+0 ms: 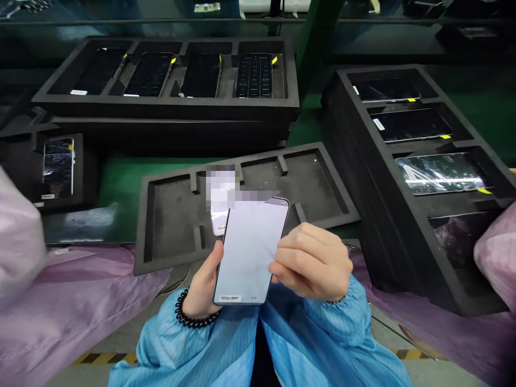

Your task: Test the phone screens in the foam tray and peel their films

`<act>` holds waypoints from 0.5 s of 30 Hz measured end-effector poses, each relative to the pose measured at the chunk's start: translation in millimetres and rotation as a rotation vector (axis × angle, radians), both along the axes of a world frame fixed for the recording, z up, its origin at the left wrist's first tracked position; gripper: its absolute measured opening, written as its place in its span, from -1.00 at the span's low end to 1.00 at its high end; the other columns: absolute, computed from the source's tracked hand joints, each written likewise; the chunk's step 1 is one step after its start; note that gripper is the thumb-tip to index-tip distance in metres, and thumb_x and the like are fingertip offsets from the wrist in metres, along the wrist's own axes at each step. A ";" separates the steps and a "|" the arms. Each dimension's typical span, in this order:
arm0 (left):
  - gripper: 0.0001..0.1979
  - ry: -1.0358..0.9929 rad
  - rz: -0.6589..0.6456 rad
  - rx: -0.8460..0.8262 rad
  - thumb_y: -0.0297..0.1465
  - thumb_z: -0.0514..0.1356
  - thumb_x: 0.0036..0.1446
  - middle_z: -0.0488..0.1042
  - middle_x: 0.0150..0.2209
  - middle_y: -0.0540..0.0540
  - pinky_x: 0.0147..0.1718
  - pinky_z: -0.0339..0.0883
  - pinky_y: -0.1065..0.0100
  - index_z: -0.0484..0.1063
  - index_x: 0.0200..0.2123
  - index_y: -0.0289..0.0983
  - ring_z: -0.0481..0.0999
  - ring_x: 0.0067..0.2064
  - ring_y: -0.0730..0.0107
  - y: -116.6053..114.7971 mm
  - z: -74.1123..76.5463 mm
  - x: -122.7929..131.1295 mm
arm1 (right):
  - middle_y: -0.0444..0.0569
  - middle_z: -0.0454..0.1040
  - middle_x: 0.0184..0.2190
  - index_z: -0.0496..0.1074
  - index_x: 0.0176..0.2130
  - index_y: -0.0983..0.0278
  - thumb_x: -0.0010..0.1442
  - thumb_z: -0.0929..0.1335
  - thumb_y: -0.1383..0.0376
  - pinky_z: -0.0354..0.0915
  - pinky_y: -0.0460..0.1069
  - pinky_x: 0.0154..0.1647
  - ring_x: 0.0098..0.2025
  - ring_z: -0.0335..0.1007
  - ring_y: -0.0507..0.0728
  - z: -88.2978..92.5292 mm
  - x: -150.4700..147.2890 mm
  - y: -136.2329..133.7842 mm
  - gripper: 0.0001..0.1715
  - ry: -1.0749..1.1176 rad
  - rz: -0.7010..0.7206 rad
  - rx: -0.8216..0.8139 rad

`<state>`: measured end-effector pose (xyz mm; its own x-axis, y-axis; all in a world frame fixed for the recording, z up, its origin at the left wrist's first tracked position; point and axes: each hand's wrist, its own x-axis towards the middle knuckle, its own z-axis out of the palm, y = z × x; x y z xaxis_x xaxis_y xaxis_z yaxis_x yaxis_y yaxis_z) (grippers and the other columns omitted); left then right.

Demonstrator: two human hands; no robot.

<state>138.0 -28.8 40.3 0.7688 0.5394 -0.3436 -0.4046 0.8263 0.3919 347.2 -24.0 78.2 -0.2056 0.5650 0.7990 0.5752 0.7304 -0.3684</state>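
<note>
A smartphone (250, 252) with a bright, pale screen and a small white label at its lower left is tilted up in front of me. My left hand (204, 282) grips it along the left edge, thumb at the front. The closed, pinched fingers of my right hand (312, 262) are at the phone's right edge; whatever lies between the fingertips is hidden. Behind is a black foam tray (169, 215) with several compartments. A second lit phone (219, 221) rests in it, partly covered by the held one and partly blurred out.
At the back, a stack of black foam trays (173, 112) holds several dark phones with yellow tabs. Another tall stack (363, 161) with phones stands on the right. One phone (58, 167) lies in a tray at left. People in pink sleeves (80, 301) are close on both sides.
</note>
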 end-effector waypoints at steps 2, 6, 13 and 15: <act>-0.44 0.033 0.006 -0.008 -0.01 -0.01 0.39 0.55 0.18 -0.14 0.37 0.21 0.02 0.53 0.18 -0.20 0.40 0.33 -0.04 -5.6 1.8 -3.5 | -0.14 0.39 -0.58 0.38 -0.40 0.25 0.44 0.29 0.26 0.11 0.00 -0.57 -0.56 0.23 0.02 0.4 -3.4 -3.3 -0.66 0.061 0.022 0.060; -0.43 0.025 0.017 0.014 -0.01 -0.02 0.38 0.53 0.20 -0.12 0.42 0.13 -0.01 0.52 0.19 -0.20 0.32 0.39 -0.05 -14.1 6.9 -3.8 | -0.17 0.35 -0.60 0.35 -0.47 0.24 0.42 0.31 0.27 0.07 0.00 -0.60 -0.60 0.21 -0.01 0.9 -9.4 -6.7 -0.61 0.126 0.025 0.104; -0.46 0.015 0.050 -0.003 -0.04 -0.01 0.39 0.51 0.22 -0.10 0.48 -0.03 -0.03 0.53 0.18 -0.19 0.23 0.43 -0.03 -15.7 8.4 -4.5 | -0.17 0.32 -0.62 0.34 -0.50 0.26 0.43 0.30 0.26 0.07 0.00 -0.61 -0.62 0.16 -0.01 1.9 -13.3 -7.9 -0.57 0.157 0.081 0.130; -0.46 -0.012 0.041 -0.009 -0.05 -0.01 0.40 0.50 0.23 -0.10 0.48 -0.05 -0.05 0.52 0.19 -0.20 0.21 0.44 -0.04 -14.9 8.9 -5.2 | -0.18 0.32 -0.62 0.35 -0.50 0.26 0.43 0.29 0.26 0.07 0.00 -0.61 -0.62 0.15 -0.02 2.0 -13.8 -8.3 -0.57 0.156 0.083 0.129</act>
